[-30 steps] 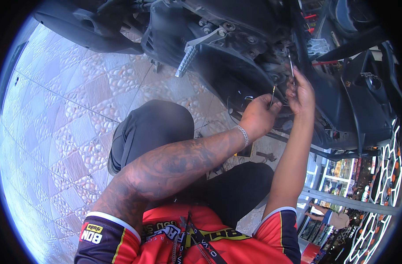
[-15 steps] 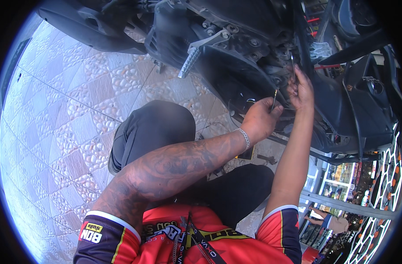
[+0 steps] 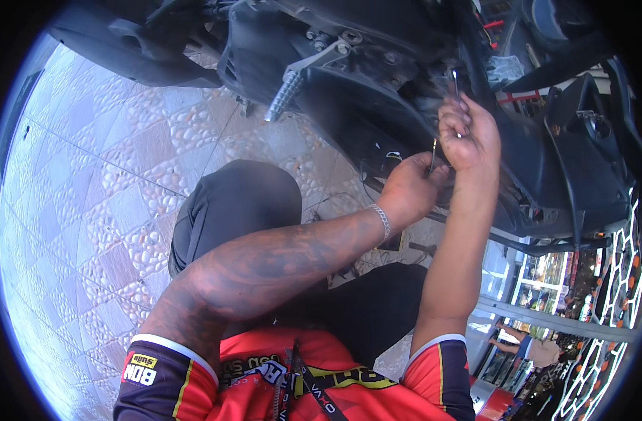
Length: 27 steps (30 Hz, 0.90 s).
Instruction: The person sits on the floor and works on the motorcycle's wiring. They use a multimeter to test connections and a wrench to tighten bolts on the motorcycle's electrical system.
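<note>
My left hand pinches a thin metal rod with a gold-coloured section, pointing up toward the motorbike. What lies inside the pinch is hidden. Just right of it, my right hand has its fingers curled round a slim silver wrench. The wrench's upper end stands out above the fingers, before the bike's dark underside; I cannot tell if it touches a bolt. Both hands are close to the black motorbike body. A silver lever with a ribbed foot piece sticks out from the bike, left of my hands.
Patterned tiles and pebbled floor spread to the left. My bent knee is below the bike. Black panels flank my right arm. Shelves and another person are in the background at the right.
My right hand has turned at the wrist and shifted slightly left with the wrench. The left hand still pinches the rod. The bike sits a little farther left in the view.
</note>
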### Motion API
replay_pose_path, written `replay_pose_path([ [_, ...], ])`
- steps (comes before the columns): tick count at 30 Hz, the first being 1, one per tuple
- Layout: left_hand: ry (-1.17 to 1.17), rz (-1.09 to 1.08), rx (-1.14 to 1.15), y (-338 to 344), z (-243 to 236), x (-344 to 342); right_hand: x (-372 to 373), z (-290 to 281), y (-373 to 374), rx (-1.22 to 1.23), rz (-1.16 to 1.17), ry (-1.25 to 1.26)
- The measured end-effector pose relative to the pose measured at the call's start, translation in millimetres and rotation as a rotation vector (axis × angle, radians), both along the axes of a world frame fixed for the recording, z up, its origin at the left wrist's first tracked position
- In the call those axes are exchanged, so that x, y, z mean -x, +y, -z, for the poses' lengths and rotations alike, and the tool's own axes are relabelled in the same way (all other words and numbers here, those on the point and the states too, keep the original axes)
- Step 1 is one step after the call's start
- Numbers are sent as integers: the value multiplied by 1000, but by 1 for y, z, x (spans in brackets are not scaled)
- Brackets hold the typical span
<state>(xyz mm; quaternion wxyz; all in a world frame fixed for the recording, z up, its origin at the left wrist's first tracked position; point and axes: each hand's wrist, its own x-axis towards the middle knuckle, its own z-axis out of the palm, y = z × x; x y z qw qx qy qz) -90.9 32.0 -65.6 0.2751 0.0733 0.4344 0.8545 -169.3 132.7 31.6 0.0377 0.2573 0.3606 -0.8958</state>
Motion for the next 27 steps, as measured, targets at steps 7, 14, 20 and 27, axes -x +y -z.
replay_pose_path([
  [7, -53, 28, -45, 13, 9, 0, -10, 4, 7, -68, -140, 49],
  [14, 8, 48, 106, 2, 9, 0, -13, 9, 34, -640, -195, -16],
  [20, -17, 33, 76, 3, 13, 0, 6, 18, 53, -987, -182, 39],
  [27, -18, 53, 73, 0, 5, -4, 24, 27, 66, -1911, -248, 397],
])
